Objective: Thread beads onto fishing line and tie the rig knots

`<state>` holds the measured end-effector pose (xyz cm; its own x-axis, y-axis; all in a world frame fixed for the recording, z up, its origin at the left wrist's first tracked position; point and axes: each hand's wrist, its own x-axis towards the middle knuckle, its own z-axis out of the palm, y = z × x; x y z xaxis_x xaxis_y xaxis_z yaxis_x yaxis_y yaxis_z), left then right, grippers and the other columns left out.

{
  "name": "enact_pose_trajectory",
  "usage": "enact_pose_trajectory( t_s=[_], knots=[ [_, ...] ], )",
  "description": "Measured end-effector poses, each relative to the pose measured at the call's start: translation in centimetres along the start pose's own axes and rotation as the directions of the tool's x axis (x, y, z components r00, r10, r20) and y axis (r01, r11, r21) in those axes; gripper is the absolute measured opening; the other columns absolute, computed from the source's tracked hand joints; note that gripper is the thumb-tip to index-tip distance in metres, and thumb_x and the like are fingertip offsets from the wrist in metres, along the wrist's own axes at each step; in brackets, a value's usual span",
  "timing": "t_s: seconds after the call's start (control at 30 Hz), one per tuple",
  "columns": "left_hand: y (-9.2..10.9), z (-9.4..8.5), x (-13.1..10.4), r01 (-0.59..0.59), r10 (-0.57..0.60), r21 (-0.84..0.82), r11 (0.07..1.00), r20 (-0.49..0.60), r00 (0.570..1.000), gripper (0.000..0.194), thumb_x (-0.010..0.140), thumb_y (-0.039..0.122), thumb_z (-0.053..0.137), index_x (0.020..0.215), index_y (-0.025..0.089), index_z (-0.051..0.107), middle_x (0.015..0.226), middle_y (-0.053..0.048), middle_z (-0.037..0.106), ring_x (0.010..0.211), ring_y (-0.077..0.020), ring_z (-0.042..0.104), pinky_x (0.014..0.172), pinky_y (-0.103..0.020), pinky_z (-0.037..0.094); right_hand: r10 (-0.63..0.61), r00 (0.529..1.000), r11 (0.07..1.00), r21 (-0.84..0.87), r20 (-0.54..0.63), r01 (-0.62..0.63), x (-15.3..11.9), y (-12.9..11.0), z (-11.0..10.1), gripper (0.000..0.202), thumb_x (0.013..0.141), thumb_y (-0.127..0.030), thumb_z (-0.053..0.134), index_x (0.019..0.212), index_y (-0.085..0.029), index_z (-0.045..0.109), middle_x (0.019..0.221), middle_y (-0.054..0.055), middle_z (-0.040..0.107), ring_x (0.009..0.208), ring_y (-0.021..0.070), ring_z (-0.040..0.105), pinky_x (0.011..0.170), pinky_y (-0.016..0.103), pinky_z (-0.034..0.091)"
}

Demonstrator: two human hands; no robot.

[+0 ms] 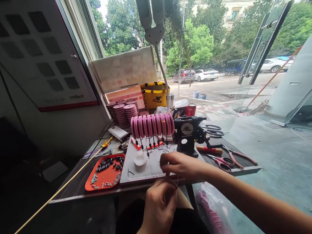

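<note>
My left hand point(159, 201) is low in front of the table edge, its fingers pinched together. Just above and to its right, my right hand point(179, 165) bends its fingers in a pinch over the white board point(136, 174). A thin pale strand seems to show near the fingertips, but what either hand holds is too small to make out. Behind them, a row of pink spools point(152, 126) sits on a black hand-cranked winder with a dial point(187, 129). Small black pieces point(150, 145) hang below the spools. A small white dish point(140, 160) and white beads point(164, 148) lie on the board.
Left stands an orange tray point(105, 179) of small black and metal parts, with a long yellow rod point(63, 188) beside it. Right are scissors point(223, 162), pliers point(237, 158) and a hammer-like handle point(209, 149). Behind are stacked pink spools point(120, 112), a yellow bag point(154, 97) and a red can point(190, 110).
</note>
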<state>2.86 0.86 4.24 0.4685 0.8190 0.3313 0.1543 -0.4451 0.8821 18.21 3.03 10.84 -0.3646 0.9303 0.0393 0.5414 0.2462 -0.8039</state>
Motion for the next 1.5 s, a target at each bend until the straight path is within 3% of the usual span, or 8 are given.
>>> enact_pose_trajectory(
  t_s=[0.17,0.3,0.63,0.8,0.97,1.1,1.23,1.5],
  knots=[
    [0.0,-0.3,0.6,0.518,-0.552,-0.609,0.6,0.153,0.82,0.003,0.062,0.017,0.068,0.06,0.014,0.067,0.065,-0.002,0.064,0.042,-0.0024,0.031,0.038,-0.015,0.02,-0.073,0.879,0.996,0.008,-0.472,0.087,-5.0,0.3,1.7,0.009,0.085,-0.025,0.045,0.091,-0.021,0.05,0.093,0.002,0.057,0.082,0.0154,0.055,0.074,0.025,0.042],
    [-0.1,-0.1,0.6,0.576,-0.598,-0.727,0.375,0.285,0.749,0.003,0.058,0.012,0.069,0.059,0.011,0.067,0.061,0.0,0.061,0.041,-0.0001,0.022,0.037,-0.013,0.014,0.004,0.815,1.0,0.027,-0.579,0.014,-8.2,2.1,4.8,0.014,0.085,-0.03,0.046,0.076,-0.021,0.051,0.071,-0.001,0.056,0.066,0.0146,0.053,0.061,0.023,0.042],
    [0.5,0.6,0.3,0.504,-0.619,-0.721,0.475,0.133,0.774,0.008,0.052,0.017,0.074,0.054,0.012,0.068,0.061,-0.001,0.065,0.039,-0.0004,0.033,0.038,-0.014,0.015,0.225,0.918,0.821,0.57,-0.328,0.002,-6.8,3.9,8.5,0.036,0.081,-0.05,0.051,0.072,-0.015,0.055,0.065,0.001,0.054,0.062,0.0148,0.049,0.058,0.025,0.04],
    [0.4,0.7,0.2,0.492,-0.602,-0.696,0.523,0.106,0.791,0.009,0.054,0.018,0.073,0.056,0.013,0.066,0.061,0.0,0.064,0.039,-0.0002,0.029,0.04,-0.017,0.013,0.016,0.891,0.949,0.288,-0.453,0.129,-7.7,3.3,8.2,0.026,0.085,-0.036,0.046,0.068,-0.018,0.051,0.077,0.004,0.056,0.069,0.016,0.053,0.064,0.025,0.042],
    [0.2,0.2,0.2,0.527,-0.594,-0.663,0.532,0.152,0.79,0.008,0.057,0.02,0.071,0.06,0.014,0.066,0.068,0.0,0.064,0.043,-0.0025,0.03,0.042,-0.018,0.015,-0.233,0.924,0.943,0.16,-0.303,0.291,-8.1,2.9,7.9,0.021,0.083,-0.03,0.043,0.064,-0.021,0.043,0.074,0.003,0.058,0.064,0.0141,0.054,0.059,0.021,0.042],
    [-0.3,0.1,0.3,0.566,-0.596,-0.585,0.581,0.168,0.785,0.005,0.055,0.018,0.068,0.058,0.015,0.065,0.069,0.002,0.059,0.046,-0.0041,0.03,0.043,-0.019,0.017,-0.1,0.908,0.994,0.006,-0.407,0.112,-8.7,3.9,8.1,0.026,0.086,-0.035,0.041,0.064,-0.021,0.04,0.057,-0.002,0.049,0.051,0.012,0.047,0.048,0.02,0.038],
    [-0.9,0.5,0.5,0.445,-0.459,-0.384,0.809,0.06,0.887,0.008,0.059,0.023,0.068,0.056,0.016,0.065,0.058,0.003,0.05,0.054,-0.0098,0.038,0.051,-0.022,0.028,0.029,0.872,0.97,-0.199,-0.488,-0.143,-8.7,4.9,7.8,0.009,0.086,-0.027,0.043,0.08,-0.021,0.046,0.054,-0.004,0.053,0.046,0.0133,0.051,0.045,0.021,0.036],
    [-0.6,0.5,0.2,0.335,-0.349,-0.239,0.911,-0.017,0.937,0.012,0.067,0.026,0.064,0.059,0.016,0.065,0.065,0.0,0.05,0.064,-0.0154,0.046,0.058,-0.024,0.035,-0.235,0.857,0.739,-0.657,-0.459,-0.149,-7.8,4.6,8.2,0.028,0.088,-0.015,0.032,0.066,-0.021,0.048,0.052,-0.001,0.057,0.045,0.014,0.055,0.047,0.023,0.032]
  ],
)
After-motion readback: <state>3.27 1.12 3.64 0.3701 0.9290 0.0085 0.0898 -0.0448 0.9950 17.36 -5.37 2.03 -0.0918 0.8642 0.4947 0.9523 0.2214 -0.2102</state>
